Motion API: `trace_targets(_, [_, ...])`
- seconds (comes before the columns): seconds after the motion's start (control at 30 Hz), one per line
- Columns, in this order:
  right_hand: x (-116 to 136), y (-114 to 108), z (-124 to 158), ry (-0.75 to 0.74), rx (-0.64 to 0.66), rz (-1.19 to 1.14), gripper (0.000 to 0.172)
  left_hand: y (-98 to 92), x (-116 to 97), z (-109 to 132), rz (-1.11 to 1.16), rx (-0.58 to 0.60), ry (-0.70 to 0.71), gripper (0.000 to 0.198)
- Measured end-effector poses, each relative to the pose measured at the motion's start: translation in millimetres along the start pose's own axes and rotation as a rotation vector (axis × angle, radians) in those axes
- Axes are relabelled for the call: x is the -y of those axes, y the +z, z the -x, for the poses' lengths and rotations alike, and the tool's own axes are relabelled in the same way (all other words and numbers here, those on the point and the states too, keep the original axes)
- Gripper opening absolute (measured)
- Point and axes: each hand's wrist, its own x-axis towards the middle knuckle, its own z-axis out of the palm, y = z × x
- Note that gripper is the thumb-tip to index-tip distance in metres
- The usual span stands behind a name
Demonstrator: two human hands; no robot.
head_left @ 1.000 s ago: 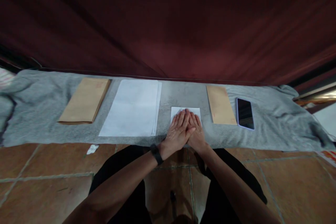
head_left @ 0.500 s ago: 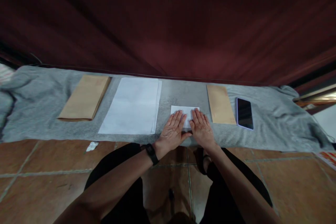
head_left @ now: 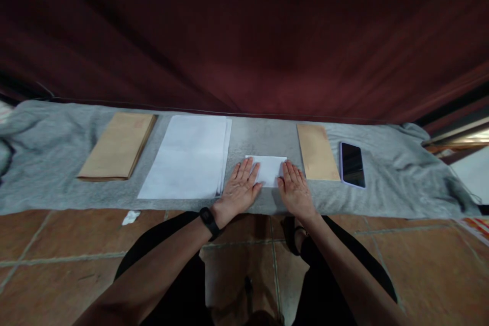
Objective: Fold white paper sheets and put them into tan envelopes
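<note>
A small folded sheet of white paper lies on the grey cloth between my hands. My left hand rests flat on its left edge, fingers spread. On the paper's right edge lies my right hand, flat with the fingers stretched out and close together. To the left is a stack of larger white sheets. A single brown envelope lies just to the right of my right hand.
A grey cloth covers the long, narrow surface. At its left lies a stack of brown envelopes; at its right, a phone in a purple case. Behind hangs a dark red curtain. Crumpled white paper lies on the tiled floor.
My left hand has slid left across the folded paper to its left edge, uncovering the middle. My right hand stays at the right edge. The whole view has shifted slightly.
</note>
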Motion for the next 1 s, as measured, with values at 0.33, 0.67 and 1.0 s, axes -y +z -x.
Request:
trace_targets(0.33, [23.8,-4.0,-18.2,-0.089,0.072,-0.147,0.054,-2.8,0.0,-15.8,0.027,0.040,0.046,0.058])
trace_targets(0.67, [32.7,8.0,-25.6,-0.076,0.100,-0.070,0.053,6.2,-3.8,-31.9,-0.025,0.040,0.051,0.059])
trace_targets(1.0, [19.8,14.9,-28.1,-0.037,0.018,0.012,0.057,5.2,3.8,-26.3,0.000,0.006,-0.014,0.061])
